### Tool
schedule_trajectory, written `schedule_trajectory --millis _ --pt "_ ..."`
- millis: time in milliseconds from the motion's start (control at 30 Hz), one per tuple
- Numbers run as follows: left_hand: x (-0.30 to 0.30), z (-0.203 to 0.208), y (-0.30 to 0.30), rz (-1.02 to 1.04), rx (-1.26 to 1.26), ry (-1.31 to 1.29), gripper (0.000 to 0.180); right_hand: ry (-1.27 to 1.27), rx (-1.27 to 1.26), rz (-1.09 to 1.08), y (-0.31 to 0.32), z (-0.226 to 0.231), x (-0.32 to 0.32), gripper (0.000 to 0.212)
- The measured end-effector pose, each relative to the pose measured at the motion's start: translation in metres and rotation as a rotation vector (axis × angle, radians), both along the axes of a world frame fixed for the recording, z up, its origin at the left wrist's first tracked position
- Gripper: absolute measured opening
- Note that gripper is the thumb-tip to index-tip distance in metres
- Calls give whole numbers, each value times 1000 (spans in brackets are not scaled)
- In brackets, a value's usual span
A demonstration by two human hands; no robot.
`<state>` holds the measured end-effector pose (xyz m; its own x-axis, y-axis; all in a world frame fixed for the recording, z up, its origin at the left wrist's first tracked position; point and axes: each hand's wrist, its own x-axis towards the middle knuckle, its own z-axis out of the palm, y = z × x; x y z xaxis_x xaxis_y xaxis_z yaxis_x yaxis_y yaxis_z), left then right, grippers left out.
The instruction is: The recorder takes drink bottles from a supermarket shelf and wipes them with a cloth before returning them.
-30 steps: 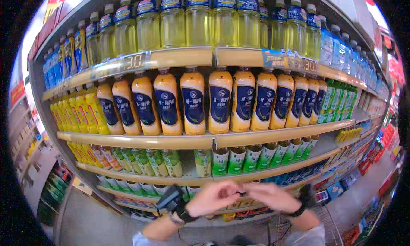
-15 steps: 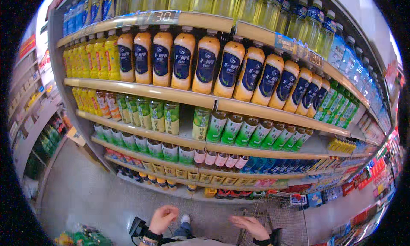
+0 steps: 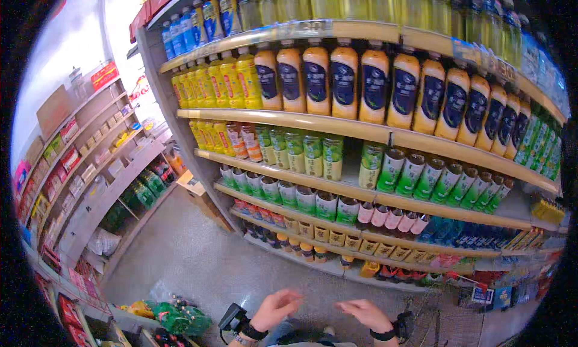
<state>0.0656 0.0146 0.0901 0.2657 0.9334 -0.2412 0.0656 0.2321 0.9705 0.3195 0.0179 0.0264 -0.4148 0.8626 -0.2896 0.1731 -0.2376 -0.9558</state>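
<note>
My left hand (image 3: 276, 311) is held low in front of my body, fingers loosely bent toward the right and nothing in them. Opposite it, my right hand (image 3: 365, 317) hangs in the air with fingers stretched out to the left, also holding nothing. A small gap lies between the fingertips. Both wrists wear black bands with black devices. Neither hand touches the drink shelves ahead. The upper rows hold orange bottles with dark blue labels (image 3: 404, 91) and yellow bottles (image 3: 247, 79). Below stand green-and-cream drinks (image 3: 333, 157) and green-and-white bottles (image 3: 415, 172).
A wire shopping cart (image 3: 448, 317) stands at the lower right. Wrapped green bottles (image 3: 180, 317) sit on the lower left. More stocked shelves (image 3: 90, 151) line the far left, beyond the grey floor (image 3: 174, 244). A cardboard box (image 3: 201, 196) rests at the shelf end.
My view has turned left, so the drink shelves sit farther right and more of the left shelving shows. My hands have come closer together and remain empty.
</note>
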Motion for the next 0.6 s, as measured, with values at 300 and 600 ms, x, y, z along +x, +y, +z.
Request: schedule_trajectory --millis 300,600 --pt "-131 -16 1 130 -66 -4 26 -242 -49 254 50 24 -120 39" --pt "-290 7 -13 494 93 -23 22 -151 197 600 98 64 -352 35"
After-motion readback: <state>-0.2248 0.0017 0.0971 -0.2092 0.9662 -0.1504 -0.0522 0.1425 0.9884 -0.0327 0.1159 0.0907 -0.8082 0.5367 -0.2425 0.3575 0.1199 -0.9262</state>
